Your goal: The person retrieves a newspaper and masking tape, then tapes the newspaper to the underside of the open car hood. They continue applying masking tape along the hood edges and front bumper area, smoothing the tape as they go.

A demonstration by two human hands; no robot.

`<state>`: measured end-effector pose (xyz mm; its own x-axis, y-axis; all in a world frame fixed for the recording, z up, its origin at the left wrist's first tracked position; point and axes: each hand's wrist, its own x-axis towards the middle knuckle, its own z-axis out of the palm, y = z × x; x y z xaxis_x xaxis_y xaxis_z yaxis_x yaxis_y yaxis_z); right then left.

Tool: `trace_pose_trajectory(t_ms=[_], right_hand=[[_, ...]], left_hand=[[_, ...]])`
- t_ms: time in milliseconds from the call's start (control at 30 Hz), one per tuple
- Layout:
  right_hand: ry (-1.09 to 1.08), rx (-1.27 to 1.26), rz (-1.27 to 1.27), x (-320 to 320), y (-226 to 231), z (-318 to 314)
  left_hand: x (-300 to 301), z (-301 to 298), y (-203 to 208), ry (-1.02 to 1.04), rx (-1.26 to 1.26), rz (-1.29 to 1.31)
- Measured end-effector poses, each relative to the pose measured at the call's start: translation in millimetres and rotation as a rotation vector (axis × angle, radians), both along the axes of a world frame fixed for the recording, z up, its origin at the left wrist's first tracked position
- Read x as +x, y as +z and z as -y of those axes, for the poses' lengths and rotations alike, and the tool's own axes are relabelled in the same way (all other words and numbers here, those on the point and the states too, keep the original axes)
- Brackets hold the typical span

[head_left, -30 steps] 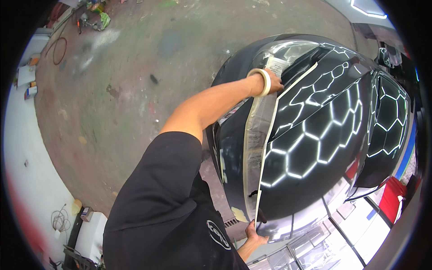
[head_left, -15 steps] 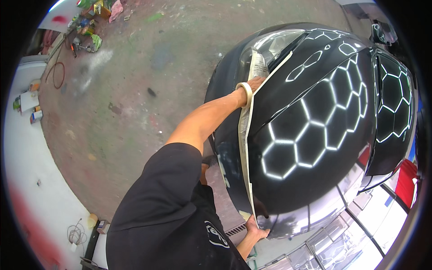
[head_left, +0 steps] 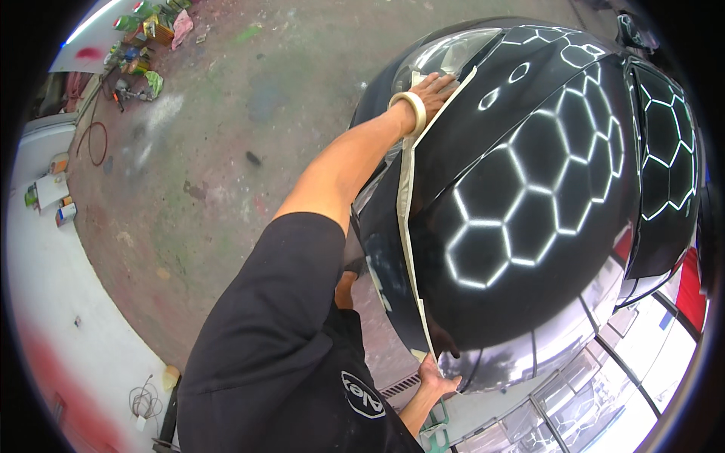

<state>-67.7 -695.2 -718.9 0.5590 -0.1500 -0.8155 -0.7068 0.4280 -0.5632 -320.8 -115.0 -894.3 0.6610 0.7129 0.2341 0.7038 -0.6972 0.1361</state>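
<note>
My left hand (head_left: 434,97) lies with its fingers spread on the masking strip beside the headlight (head_left: 453,51). A roll of masking tape (head_left: 417,115) hangs round my left wrist like a bracelet. A pale strip of masking tape and paper (head_left: 408,204) follows the front edge of the black hood (head_left: 495,204), above the dark bumper (head_left: 384,241). At the strip's near end, my right hand (head_left: 435,377) rests against the hood edge, thumb and fingers apart. Some of its fingers are hidden by the edge.
The stained floor (head_left: 204,219) stretches left of the car. Cans and spray equipment (head_left: 140,57) are grouped at the far left. A white wall (head_left: 60,279) curves along the left, with a coiled cable (head_left: 145,399) below. A green chair (head_left: 436,430) stands past my right arm.
My left hand has slid farther along the strip toward the headlight and now lies flatter, covering the printed paper. My right hand remains at the near end. The whole view has shifted slightly.
</note>
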Motion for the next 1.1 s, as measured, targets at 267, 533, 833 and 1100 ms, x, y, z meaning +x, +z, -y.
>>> trace_pose_trajectory(t_ms=[267, 533, 833, 1100], right_hand=[[-0.023, -0.036, -0.031, 1, -14, -12], [-0.109, 0.004, -0.083, 9, -44, -6], [-0.125, 0.061, -0.069, 7, -56, -5], [-0.025, 0.181, -0.016, -7, -43, 11]], left_hand=[[-30, 7, -6, 0.513, -0.133, 0.91], [-48, 268, 5, 0.809, -1.247, 1.28], [29, 393, 56, 0.715, -1.83, 1.591], [60, 459, 69, 0.739, -2.141, 1.522]])
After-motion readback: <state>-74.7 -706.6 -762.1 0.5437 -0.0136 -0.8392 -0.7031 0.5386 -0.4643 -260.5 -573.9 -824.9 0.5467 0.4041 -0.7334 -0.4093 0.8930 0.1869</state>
